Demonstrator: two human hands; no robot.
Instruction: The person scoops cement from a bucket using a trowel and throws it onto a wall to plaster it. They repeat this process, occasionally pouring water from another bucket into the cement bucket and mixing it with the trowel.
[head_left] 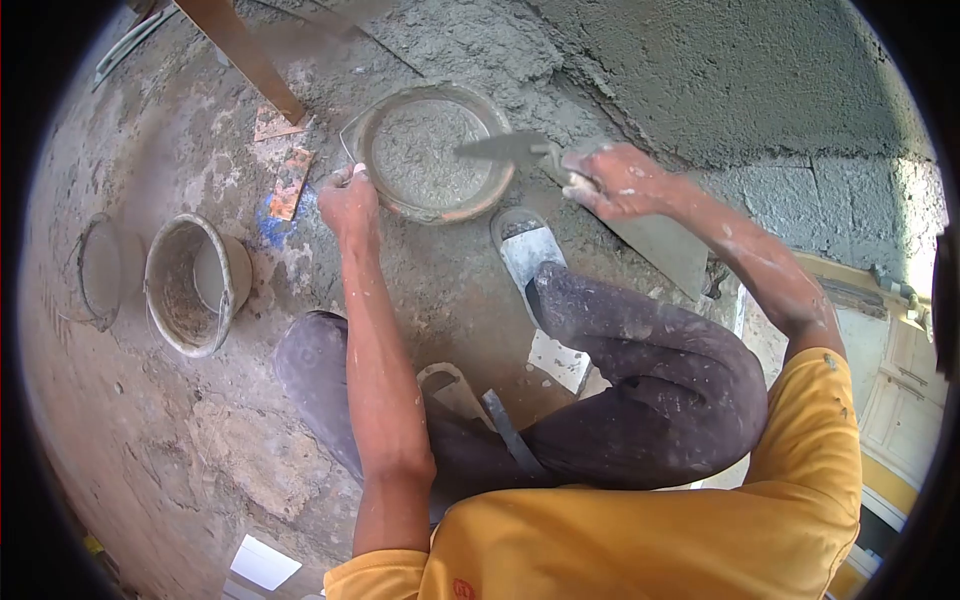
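A round bucket [505, 170] full of wet grey mortar [420, 150] sits on the floor in front of me. At its near left side, my left hand [349, 200] is closed around the thin wire handle [343, 134] of this bucket. My right hand [622, 182] grips a pointed trowel [500, 148] by its handle, with the fingers wrapped round it. The trowel's blade points left and hangs over the bucket's right rim, above the mortar. Both hands have grey splashes on them.
A mortar-stained empty bucket [238, 262] and a wire sieve-like round item [101, 270] stand at left. A wooden post [245, 62] rises beyond broken tile pieces [290, 184]. Fresh grey plaster [740, 70] covers the wall at right. Loose mortar [470, 45] lies behind the bucket.
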